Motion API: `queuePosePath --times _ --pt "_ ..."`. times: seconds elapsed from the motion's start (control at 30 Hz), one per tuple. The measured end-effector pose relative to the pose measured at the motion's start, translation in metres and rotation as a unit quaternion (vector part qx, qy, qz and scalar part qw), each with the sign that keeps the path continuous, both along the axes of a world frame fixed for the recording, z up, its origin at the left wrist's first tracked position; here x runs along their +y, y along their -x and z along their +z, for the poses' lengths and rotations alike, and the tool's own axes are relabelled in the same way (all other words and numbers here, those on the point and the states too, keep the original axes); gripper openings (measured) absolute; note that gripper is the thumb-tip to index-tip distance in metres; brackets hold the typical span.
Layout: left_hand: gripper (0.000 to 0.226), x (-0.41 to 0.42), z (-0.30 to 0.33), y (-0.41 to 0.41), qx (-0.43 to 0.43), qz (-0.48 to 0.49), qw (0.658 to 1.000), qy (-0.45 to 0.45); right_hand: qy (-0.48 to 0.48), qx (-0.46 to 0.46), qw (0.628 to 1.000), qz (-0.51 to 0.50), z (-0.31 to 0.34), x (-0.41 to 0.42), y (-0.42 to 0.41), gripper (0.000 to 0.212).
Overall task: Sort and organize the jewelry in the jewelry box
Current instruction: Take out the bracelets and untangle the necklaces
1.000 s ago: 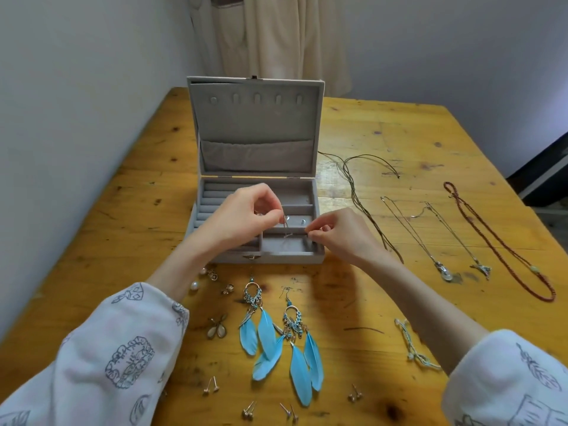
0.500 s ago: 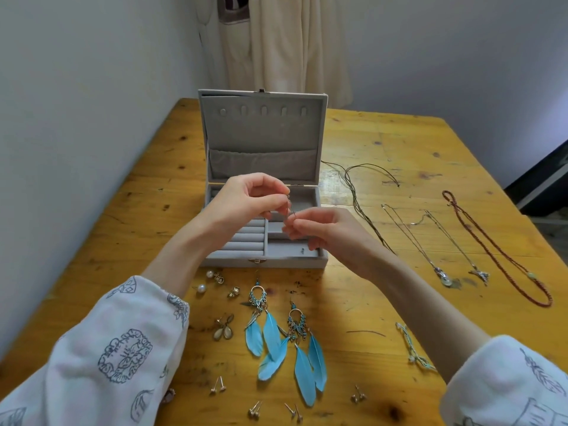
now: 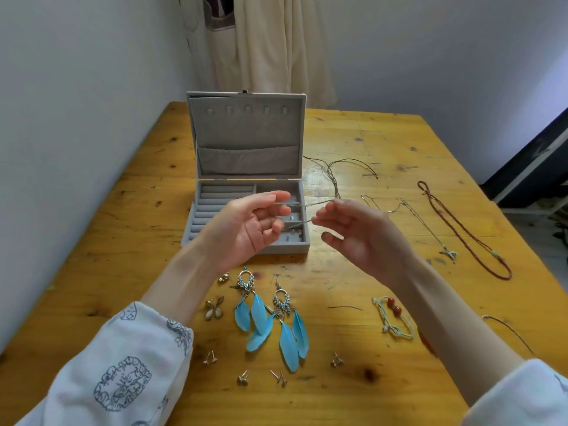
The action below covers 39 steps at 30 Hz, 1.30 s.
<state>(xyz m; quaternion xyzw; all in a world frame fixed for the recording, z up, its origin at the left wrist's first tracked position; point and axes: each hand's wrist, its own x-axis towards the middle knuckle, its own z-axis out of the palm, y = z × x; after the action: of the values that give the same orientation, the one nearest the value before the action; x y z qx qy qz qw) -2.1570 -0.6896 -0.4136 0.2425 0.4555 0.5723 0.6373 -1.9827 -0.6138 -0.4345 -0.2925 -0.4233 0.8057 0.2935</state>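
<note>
Between both hands (image 3: 246, 229) (image 3: 365, 238), a thin chain (image 3: 302, 205) blurs indistinctly.

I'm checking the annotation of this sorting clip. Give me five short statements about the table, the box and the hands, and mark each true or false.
1. The grey velvet jewelry box stands with its lid open. True.
2. A thin silver chain is stretched between the left hand and the right hand. True.
3. The pair of blue feather earrings lies inside the box. False: it lies on the wooden table, in front of the box.
4. The dark red beaded necklace lies left of the box. False: it lies far to the right.
5. Small stud earrings lie near the table's front edge. True.
</note>
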Motion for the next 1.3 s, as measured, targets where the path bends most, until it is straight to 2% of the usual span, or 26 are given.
queuePosePath --times 0.17,0.23,0.33,0.5,0.63,0.77,0.87,1.07,1.3 --pt "0.020 -0.005 0.008 -0.028 0.086 -0.066 0.994 0.023 0.012 0.025 1.000 -0.013 0.012 -0.008 -0.024 0.015" --pt "0.020 -0.008 0.008 -0.042 0.070 -0.067 0.995 0.021 0.007 0.027 0.999 -0.017 0.014 -0.012 -0.036 0.012" --pt "0.033 -0.011 0.005 -0.063 0.037 -0.062 0.997 0.036 -0.003 0.026 0.999 -0.024 0.013 -0.018 -0.054 0.010" --pt "0.019 -0.015 -0.004 -0.113 0.161 -0.108 0.979 0.059 -0.006 -0.004 0.999 -0.048 0.004 -0.029 -0.099 0.010" --pt "0.015 -0.006 -0.009 -0.154 0.200 -0.129 0.969 0.060 -0.019 -0.083 0.991 -0.101 -0.001 -0.041 -0.148 0.005" --pt "0.007 0.020 -0.015 -0.189 0.248 -0.160 0.954 0.053 -0.018 -0.196 0.957 -0.214 -0.016 -0.048 -0.197 0.008" --pt "0.004 0.045 -0.018 -0.215 0.293 -0.221 0.929 0.046 -0.031 -0.259 0.932 -0.251 -0.027 -0.054 -0.225 0.008" --pt "0.022 0.085 -0.034 -0.262 0.343 -0.313 0.885 0.038 -0.049 -0.330 0.895 -0.297 -0.039 -0.055 -0.264 0.009" --pt "0.022 0.105 -0.071 -0.307 0.523 -0.277 0.805 -0.040 -0.100 -0.469 0.810 -0.338 -0.060 -0.052 -0.288 0.013"
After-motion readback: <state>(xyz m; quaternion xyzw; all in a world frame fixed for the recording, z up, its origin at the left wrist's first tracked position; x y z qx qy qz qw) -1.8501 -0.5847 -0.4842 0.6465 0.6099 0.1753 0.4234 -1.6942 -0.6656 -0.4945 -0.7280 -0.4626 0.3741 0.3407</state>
